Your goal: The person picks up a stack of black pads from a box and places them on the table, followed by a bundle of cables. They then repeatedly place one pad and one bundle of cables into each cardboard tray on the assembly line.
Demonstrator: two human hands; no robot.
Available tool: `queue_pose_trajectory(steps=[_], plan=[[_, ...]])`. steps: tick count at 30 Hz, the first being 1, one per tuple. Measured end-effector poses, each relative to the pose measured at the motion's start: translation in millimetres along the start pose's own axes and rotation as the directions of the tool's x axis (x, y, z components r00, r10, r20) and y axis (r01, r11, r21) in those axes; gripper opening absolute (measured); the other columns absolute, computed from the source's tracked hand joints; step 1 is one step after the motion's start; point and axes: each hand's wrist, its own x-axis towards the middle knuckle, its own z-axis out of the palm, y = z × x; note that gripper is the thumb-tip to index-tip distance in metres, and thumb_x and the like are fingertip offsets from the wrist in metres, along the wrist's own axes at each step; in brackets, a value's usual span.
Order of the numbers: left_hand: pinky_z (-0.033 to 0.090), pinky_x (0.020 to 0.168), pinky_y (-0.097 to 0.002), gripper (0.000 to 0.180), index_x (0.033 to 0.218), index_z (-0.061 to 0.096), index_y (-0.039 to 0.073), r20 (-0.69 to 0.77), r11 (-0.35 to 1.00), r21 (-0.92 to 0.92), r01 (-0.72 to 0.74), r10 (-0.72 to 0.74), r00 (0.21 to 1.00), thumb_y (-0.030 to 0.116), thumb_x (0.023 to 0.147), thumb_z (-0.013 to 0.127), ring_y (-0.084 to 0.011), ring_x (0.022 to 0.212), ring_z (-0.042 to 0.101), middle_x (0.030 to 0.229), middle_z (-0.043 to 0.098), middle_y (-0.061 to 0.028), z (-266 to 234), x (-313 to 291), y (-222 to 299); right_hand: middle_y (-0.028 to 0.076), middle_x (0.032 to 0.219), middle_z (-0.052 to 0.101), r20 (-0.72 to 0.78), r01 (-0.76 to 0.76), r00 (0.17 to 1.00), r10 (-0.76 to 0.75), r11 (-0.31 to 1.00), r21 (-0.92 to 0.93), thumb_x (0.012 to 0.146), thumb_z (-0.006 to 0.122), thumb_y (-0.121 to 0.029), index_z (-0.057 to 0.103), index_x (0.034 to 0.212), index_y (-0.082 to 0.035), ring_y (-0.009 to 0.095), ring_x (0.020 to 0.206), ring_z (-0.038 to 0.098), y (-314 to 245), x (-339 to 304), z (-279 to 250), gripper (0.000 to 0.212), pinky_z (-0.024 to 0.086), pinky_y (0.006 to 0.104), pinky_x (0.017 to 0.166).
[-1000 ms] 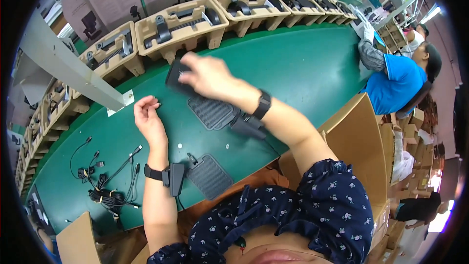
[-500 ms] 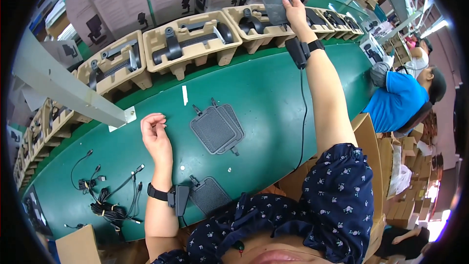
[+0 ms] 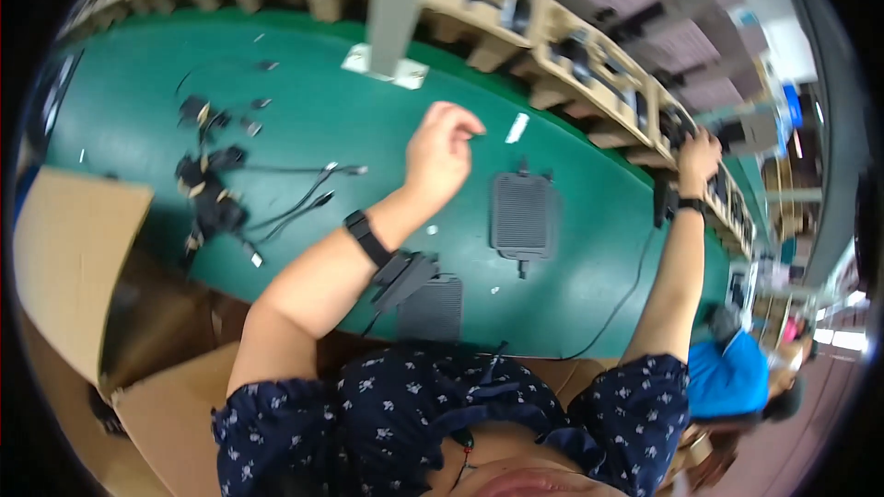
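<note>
Green worktop (image 3: 331, 120) stretches out in front of me, with a row of tan moulded trays (image 3: 589, 95) along its far side. I have my right hand (image 3: 700, 163) stretched out to that row, its fingers at a tray well along to the right; I cannot tell whether they grip anything, as the spot is small and blurred. My left hand (image 3: 440, 155) is over the worktop with its fingers loosely curled, and I see nothing in it. Between my two hands, dark ribbed panels (image 3: 522, 214) lie flat on the worktop, one seemingly over another, with small tabs at their ends. Another ribbed panel (image 3: 430, 310) lies at the near edge, partly behind the black device (image 3: 402, 278) strapped to my left wrist. A white strip (image 3: 517, 128) lies near my left hand. Off to the left are bundled black cables (image 3: 216, 198), their plugs spread out.
</note>
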Motion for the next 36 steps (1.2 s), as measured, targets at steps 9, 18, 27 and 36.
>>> queue_pose_trajectory(steps=[9,18,27,36], plan=[[0.045,0.07,-0.0415,0.018,0.083,0.056,0.008,-0.012,0.991,0.126,0.046,-0.045,0.999,-0.004,0.072,0.047,-0.033,0.081,0.054,0.089,0.053,-0.0111,-15.1,-9.7,-3.1,0.009,0.089,0.06,-0.477,0.655,0.604,-0.638,0.056,0.754,0.081,0.058,-0.007,0.063,0.092,-0.005,0.022,0.084,0.057,-271.3,-145.1,-196.0,0.013,0.045,0.0304,0.073],[0.043,0.056,-0.0365,0.02,0.077,0.052,0.006,-0.062,0.998,-0.059,0.005,-0.008,0.998,-0.011,0.068,0.048,-0.0264,0.065,0.053,0.078,0.049,-0.0088,-12.5,-10.7,1.4,0.004,0.122,0.049,-0.815,0.791,-0.145,-0.562,-0.56,0.245,0.074,0.051,-0.009,0.053,0.111,-0.009,0.022,0.123,0.038,-418.2,-256.7,-305.5,0.038,0.03,0.0376,0.103],[0.041,0.068,-0.0331,0.019,0.082,0.048,0.008,0.128,0.989,-0.131,-0.066,0.083,0.988,0.018,0.072,0.06,-0.0209,0.078,0.049,0.082,0.045,-0.0071,-23.3,-7.2,-5.7,0.004,0.082,0.052,-0.572,0.823,-0.148,-0.807,-0.421,0.381,0.064,0.058,-0.008,0.054,0.082,-0.009,0.024,0.092,0.051,-403.9,-225.0,-251.7,0.019,0.034,0.04,0.099],[0.047,0.066,-0.039,0.046,0.12,0.038,0.001,0.338,0.975,0.131,0.18,-0.214,0.916,0.009,0.078,0.053,-0.0305,0.076,0.059,0.095,0.057,-0.0168,-25.7,-3.0,15.9,0.004,0.098,0.063,0.045,0.174,0.571,-0.82,0.175,0.969,0.087,0.053,-0.012,0.053,0.107,-0.003,0.011,0.09,0.056,-291.3,-152.3,-210.1,0.022,0.046,0.0271,0.076]])
